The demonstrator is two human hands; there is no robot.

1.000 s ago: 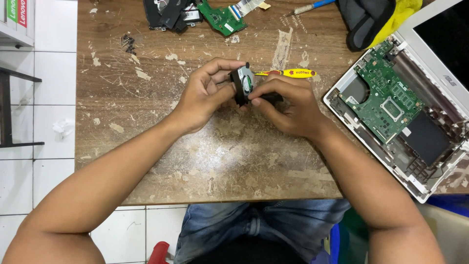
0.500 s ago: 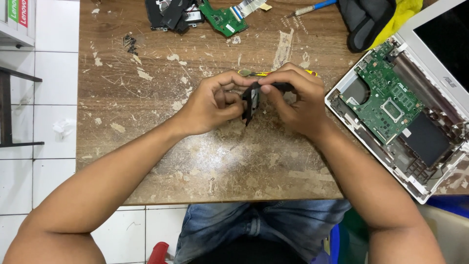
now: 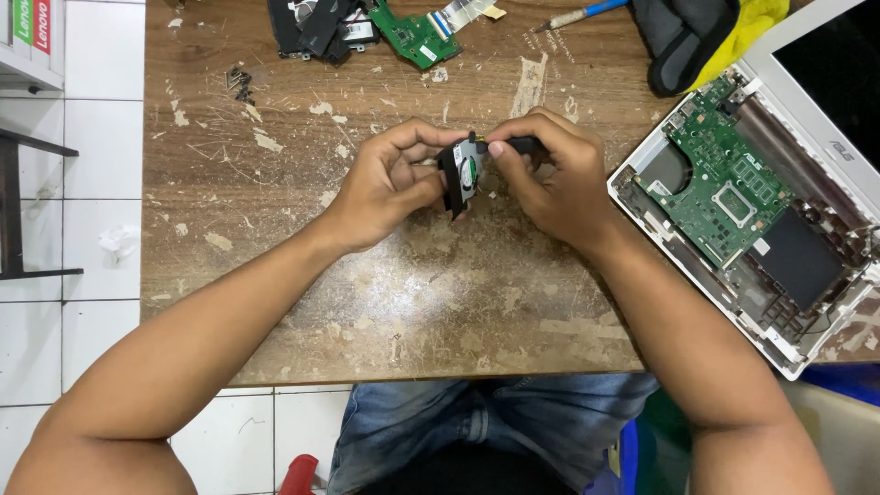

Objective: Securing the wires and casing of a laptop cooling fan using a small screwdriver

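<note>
Two hands grip one small black laptop cooling fan above the worn wooden table: left hand and right hand pinch its edges. Probably light, rigid, fragile; hold by the housing rim.

Electronics repair workshop, small and well-used.
Scarred, paint-flecked wooden desk; opened white laptop with its green mainboard exposed; a loose circuit board, black parts, small screws and a blue-handled tool scattered along the far edge; white tiled floor.
</note>
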